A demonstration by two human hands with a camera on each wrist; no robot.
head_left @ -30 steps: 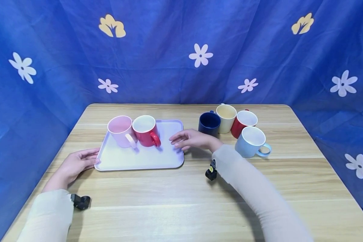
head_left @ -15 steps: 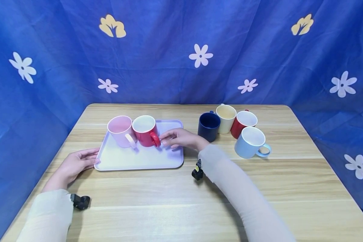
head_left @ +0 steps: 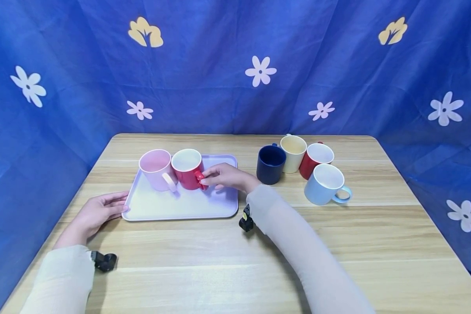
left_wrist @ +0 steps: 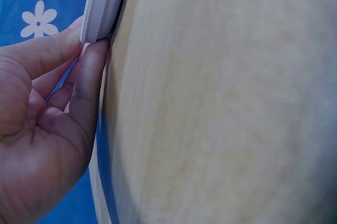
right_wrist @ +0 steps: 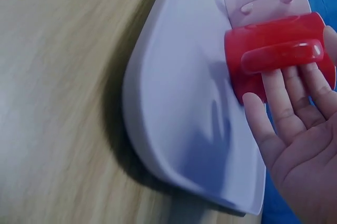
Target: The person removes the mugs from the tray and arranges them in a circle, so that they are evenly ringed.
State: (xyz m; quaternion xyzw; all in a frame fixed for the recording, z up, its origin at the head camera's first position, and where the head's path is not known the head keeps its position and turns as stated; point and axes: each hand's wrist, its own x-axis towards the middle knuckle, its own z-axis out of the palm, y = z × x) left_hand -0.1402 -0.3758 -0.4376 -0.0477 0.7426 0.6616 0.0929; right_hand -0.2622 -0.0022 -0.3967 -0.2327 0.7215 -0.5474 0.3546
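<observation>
On the lilac tray [head_left: 172, 207], a red mug [head_left: 187, 178] with a white inside stands upright, handle turned to the right. Beside it on the left is a pink mug [head_left: 155, 178]. My right hand [head_left: 232, 176] grips the red mug's handle; in the right wrist view several fingertips pass behind the handle [right_wrist: 284, 56], while the little finger stays off it. At the tray's left end, my left hand [head_left: 99, 213] pinches the rim. The left wrist view has thumb and fingers around the tray's edge [left_wrist: 100, 8].
To the right of the tray, several mugs stand on the wooden table [head_left: 220, 270]: dark blue [head_left: 270, 170], cream [head_left: 293, 159], another red mug [head_left: 308, 168] and light blue [head_left: 322, 189]. A blue flowered cloth [head_left: 204, 78] hangs behind the table.
My right hand has moved left over the tray from its right edge and taken hold of the red mug's handle. The left hand, tray and mugs have not visibly moved.
</observation>
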